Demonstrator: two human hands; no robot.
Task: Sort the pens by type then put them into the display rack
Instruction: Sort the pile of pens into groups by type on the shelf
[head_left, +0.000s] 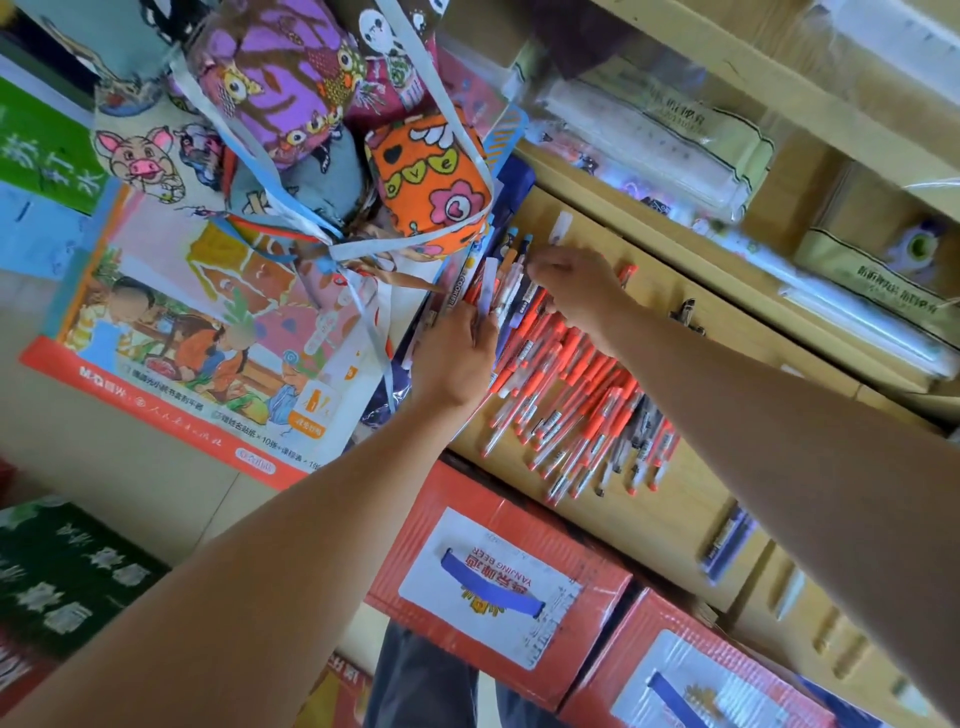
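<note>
A heap of red gel pens (566, 395) lies on a wooden shelf top (665, 499), with a few black pens (636, 441) mixed in at its right side. Beyond the heap lie several mixed pens (514, 275) with blue, white and dark barrels. My left hand (457, 353) reaches to the heap's left edge and pinches a white pen (487, 291) between its fingers. My right hand (576, 283) hovers over the mixed pens, its fingers curled down at them; it is blurred, and what it holds is unclear. A white pen (560, 228) lies alone further back.
Stuffed patterned fabric bags (311, 98) tied with ribbon hang at upper left over a children's poster (197, 332). Red beer cartons (498, 587) stand below the shelf. Dark blue pens (727, 545) lie at the shelf's right. Shelves above hold packaged stationery (654, 130). A black clip (685, 312) lies near.
</note>
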